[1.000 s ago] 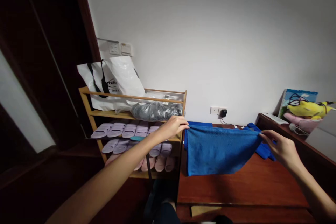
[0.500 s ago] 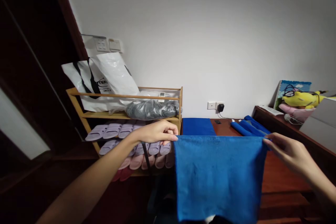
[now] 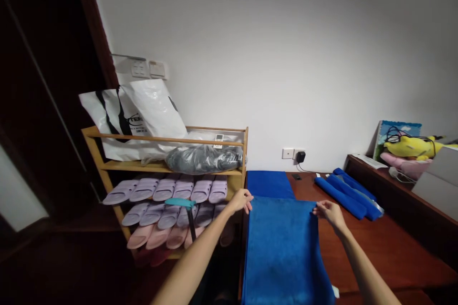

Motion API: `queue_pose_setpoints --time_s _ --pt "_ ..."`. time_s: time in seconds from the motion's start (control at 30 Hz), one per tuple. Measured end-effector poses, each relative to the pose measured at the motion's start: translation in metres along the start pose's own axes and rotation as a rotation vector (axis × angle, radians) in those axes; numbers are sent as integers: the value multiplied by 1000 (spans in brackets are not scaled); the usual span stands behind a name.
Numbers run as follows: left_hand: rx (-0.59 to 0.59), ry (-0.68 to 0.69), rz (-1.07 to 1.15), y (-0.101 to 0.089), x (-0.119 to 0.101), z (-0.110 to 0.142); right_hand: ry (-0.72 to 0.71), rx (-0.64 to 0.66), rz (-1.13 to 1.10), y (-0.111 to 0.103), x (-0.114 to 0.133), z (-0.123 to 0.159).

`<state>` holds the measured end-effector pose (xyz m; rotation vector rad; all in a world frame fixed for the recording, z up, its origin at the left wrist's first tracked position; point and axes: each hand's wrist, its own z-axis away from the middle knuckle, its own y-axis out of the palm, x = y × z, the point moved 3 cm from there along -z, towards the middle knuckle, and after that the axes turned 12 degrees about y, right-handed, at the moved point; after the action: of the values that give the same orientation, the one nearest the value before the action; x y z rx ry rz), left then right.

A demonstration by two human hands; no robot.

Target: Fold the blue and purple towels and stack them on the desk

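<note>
A blue towel (image 3: 282, 248) stretches between my two hands, its far edge held level above the brown table (image 3: 390, 252) and its near part hanging down toward me. My left hand (image 3: 242, 201) pinches the far left corner. At the far right corner, my right hand (image 3: 327, 212) grips the cloth between thumb and fingers. Just beyond the towel's far edge lies a flat, folded blue cloth (image 3: 270, 183). Several rolled blue cloths (image 3: 348, 193) rest on the table to the right of my right hand. A small white tag shows at the towel's lower right.
On the left stands a wooden shoe rack (image 3: 164, 167) with several slippers (image 3: 166, 188) and a white bag (image 3: 143, 114) on top. A teal-topped handle (image 3: 181, 202) rises before it. A raised ledge at right carries a yellow plush toy (image 3: 411, 147) and white boxes (image 3: 440, 171).
Both hands have moved forward, away from me, carrying the towel over the table toward the folded cloth. They are closer together, and the right hand has shifted left.
</note>
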<state>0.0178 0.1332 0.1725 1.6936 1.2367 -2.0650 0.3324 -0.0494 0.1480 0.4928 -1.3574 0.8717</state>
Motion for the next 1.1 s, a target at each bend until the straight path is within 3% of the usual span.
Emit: queue_pose_setpoints --time_s 0.23,0.47,0.6,0.7,0.77,0.9,1.1 --pt "-140 -161 -69 21 59 -37 25 -64 -8 19 -41 -53" --pt "-263 -140 -329 24 76 -57 -20 -97 206 48 -57 -90" --pt "-276 15 -507 62 75 -51 -139 -40 395 82 -79 -83" --pt "-153 150 -683 95 87 -44 -265 20 734 107 -102 -73" --pt "-102 197 -807 107 101 -41 -286 2 951 114 -114 -69" --pt "-98 207 -879 110 119 -39 -264 -15 1078 113 -120 -65" --pt "-99 246 -860 112 110 -25 -255 -30 1098 107 -118 -47"
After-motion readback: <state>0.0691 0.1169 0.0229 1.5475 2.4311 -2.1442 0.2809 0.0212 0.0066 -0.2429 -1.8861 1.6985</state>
